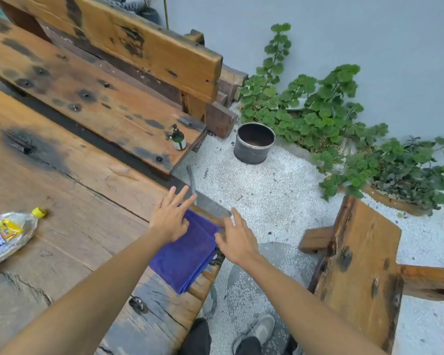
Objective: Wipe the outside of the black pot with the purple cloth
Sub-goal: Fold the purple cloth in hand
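The black pot (254, 144) stands upright and empty on white gravel beyond the table's corner, well away from both hands. A folded purple cloth (187, 252) lies on the corner of the wooden table (82, 201). My left hand (171, 219) hovers over the cloth's far left edge with fingers spread, holding nothing. At the cloth's right edge is my right hand (235, 239), also spread, its fingertips by the table's rim.
A crumpled plastic bottle (8, 231) with a yellow cap lies at the table's left. A small green pump bottle (177, 139) stands on the wooden bench (93, 98). Leafy plants (318, 111) grow behind the pot. Another wooden bench (361, 265) sits at the right.
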Tool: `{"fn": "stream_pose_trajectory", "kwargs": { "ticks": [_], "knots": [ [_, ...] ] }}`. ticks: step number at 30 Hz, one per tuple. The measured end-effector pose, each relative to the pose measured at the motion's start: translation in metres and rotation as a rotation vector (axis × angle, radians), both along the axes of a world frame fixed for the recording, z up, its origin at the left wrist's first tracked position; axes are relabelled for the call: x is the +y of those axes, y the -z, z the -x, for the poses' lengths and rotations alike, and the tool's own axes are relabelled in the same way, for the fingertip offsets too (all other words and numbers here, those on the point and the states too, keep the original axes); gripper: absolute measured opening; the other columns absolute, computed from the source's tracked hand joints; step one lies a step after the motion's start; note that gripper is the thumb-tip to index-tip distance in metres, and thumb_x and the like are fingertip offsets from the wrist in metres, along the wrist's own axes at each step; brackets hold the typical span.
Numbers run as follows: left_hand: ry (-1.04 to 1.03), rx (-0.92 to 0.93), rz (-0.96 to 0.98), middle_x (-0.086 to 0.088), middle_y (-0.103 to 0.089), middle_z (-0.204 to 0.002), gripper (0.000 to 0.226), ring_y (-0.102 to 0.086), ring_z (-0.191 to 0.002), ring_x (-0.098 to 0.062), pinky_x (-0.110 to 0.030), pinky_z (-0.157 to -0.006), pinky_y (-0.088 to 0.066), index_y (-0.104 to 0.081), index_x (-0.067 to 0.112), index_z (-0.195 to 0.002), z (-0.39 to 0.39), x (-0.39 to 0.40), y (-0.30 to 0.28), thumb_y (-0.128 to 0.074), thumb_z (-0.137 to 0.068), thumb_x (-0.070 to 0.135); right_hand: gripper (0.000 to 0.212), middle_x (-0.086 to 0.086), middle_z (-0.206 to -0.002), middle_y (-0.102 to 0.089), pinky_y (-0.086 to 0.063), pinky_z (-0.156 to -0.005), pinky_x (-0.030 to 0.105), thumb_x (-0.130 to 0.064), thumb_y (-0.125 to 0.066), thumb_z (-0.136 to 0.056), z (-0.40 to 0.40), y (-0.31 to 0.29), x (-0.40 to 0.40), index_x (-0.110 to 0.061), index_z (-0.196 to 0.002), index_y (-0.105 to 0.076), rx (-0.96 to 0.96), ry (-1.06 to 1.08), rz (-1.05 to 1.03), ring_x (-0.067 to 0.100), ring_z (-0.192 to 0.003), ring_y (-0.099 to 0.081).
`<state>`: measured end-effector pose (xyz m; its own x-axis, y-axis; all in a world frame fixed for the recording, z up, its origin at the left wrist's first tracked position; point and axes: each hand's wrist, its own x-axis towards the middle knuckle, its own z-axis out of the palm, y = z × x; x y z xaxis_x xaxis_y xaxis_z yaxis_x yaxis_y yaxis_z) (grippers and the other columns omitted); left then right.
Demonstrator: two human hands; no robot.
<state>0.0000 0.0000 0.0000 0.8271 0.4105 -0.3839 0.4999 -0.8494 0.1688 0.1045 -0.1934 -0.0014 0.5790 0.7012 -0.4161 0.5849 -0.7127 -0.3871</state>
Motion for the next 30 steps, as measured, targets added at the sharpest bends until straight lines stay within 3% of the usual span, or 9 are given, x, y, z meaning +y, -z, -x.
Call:
{"fn": "stream_pose_trajectory", "kwargs": {
  "ticks": [2, 4, 9, 12, 17, 20, 25, 30],
  "knots": [
    [0.011, 0.072, 0.041, 0.006, 0.004, -0.169, 0.072, 0.002, -0.156, -0.027, -0.049, -0.123, -0.014, -0.019, 0.034, -0.158, 0.003, 0.005, 0.011, -0.05, -0.093, 0.029, 0.052, 0.011, -0.157, -0.035, -0.045, -0.108, 0.044, -0.04, -0.055, -0.101, 0.009, 0.014, 0.006, -0.016, -0.147, -0.048, 0.046, -0.003, 0.014, 0.031, -0.142, -0.041],
    [-0.009, 0.108, 0.062, 0.005, -0.004, -0.169, 0.066, -0.007, -0.155, -0.026, -0.047, -0.122, -0.019, -0.03, 0.028, -0.155, 0.009, 0.007, 0.021, -0.051, -0.092, 0.026, 0.048, 0.007, -0.143, -0.043, -0.047, -0.105, 0.043, -0.04, -0.056, -0.101, 0.018, 0.024, 0.005, -0.015, -0.143, -0.053, 0.094, -0.004, 0.044, 0.028, -0.136, -0.044],
    [-0.141, 0.057, 0.176, -0.005, -0.027, -0.159, 0.066, -0.042, -0.136, -0.033, -0.049, -0.104, -0.045, -0.038, 0.021, -0.15, 0.017, 0.02, 0.038, -0.055, -0.088, 0.014, 0.041, 0.005, -0.135, -0.042, -0.054, -0.094, 0.044, -0.038, -0.061, -0.1, 0.026, 0.044, 0.011, -0.018, -0.135, -0.053, 0.134, 0.059, 0.051, 0.027, -0.125, -0.053],
    [-0.304, -0.026, 0.225, -0.017, -0.043, -0.138, 0.061, -0.054, -0.12, -0.04, -0.049, -0.097, -0.047, -0.038, 0.012, -0.145, 0.014, 0.022, 0.046, -0.06, -0.088, 0.014, 0.033, 0.003, -0.129, -0.043, -0.055, -0.089, 0.041, -0.033, -0.065, -0.099, 0.023, 0.05, 0.014, -0.021, -0.127, -0.054, 0.154, 0.106, 0.03, 0.026, -0.116, -0.058],
    [-0.48, -0.035, 0.272, -0.022, -0.063, -0.117, 0.034, -0.058, -0.114, -0.039, -0.042, -0.091, -0.046, -0.055, 0.002, -0.117, 0.008, 0.023, 0.052, -0.065, -0.086, 0.014, 0.032, 0.001, -0.129, -0.046, -0.055, -0.087, 0.04, -0.033, -0.067, -0.097, 0.021, 0.054, 0.015, -0.023, -0.125, -0.054, 0.177, 0.166, 0.031, 0.024, -0.113, -0.059],
    [-0.463, -0.033, 0.309, -0.019, -0.067, -0.107, 0.021, -0.061, -0.108, -0.037, -0.038, -0.088, -0.046, -0.063, 0.004, -0.102, 0.008, 0.023, 0.047, -0.066, -0.083, 0.013, 0.04, 0.001, -0.134, -0.045, -0.055, -0.091, 0.043, -0.035, -0.067, -0.097, 0.023, 0.049, 0.015, -0.024, -0.131, -0.052, 0.198, 0.181, 0.054, 0.024, -0.118, -0.058],
    [-0.281, -0.06, 0.417, -0.021, -0.059, -0.117, 0.031, -0.052, -0.118, -0.036, -0.037, -0.097, -0.041, -0.057, 0.006, -0.119, 0.005, 0.024, 0.034, -0.065, -0.09, 0.013, 0.061, 0.002, -0.141, -0.044, -0.051, -0.097, 0.043, -0.041, -0.071, -0.092, 0.015, 0.032, 0.02, -0.026, -0.144, -0.043, 0.176, 0.167, -0.001, 0.025, -0.133, -0.046],
    [-0.048, -0.174, 0.568, -0.009, -0.067, -0.107, 0.025, -0.061, -0.105, -0.029, -0.035, -0.094, -0.044, -0.061, 0.004, -0.112, -0.004, 0.017, 0.004, -0.068, -0.088, 0.005, 0.092, -0.003, -0.162, -0.036, -0.04, -0.114, 0.042, -0.041, -0.08, -0.085, -0.005, 0.009, 0.035, -0.028, -0.16, -0.028, 0.195, 0.109, -0.096, 0.023, -0.146, -0.035]
  ]
}}
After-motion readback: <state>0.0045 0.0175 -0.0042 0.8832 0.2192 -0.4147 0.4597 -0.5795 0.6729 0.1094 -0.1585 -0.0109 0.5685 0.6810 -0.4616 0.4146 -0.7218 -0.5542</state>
